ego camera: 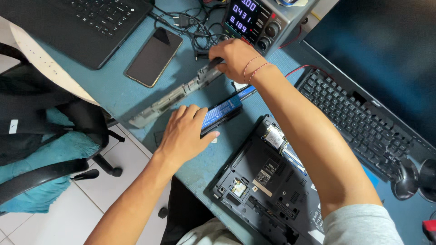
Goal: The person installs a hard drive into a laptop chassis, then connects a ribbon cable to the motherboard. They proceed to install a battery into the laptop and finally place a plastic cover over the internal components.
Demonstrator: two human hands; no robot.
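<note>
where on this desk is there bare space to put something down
Bare blue desk shows between the phone, the black laptop and the long grey casing. A smaller patch lies between the left hand and the upturned laptop. Around the right hand, cables and the power supply crowd the top.

Around the upturned laptop (268,190) on the blue worktop (113,86): smartphone (153,56), second laptop (86,25) far left; bench power supply (259,20) beyond; keyboard (359,122), mouse (405,179) right.

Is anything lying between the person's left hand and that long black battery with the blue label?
Nothing visible does. The left hand already rests on the near end of the battery pack, fingers over its blue label. The right hand is apart, on the grey plastic strip farther back.
</note>
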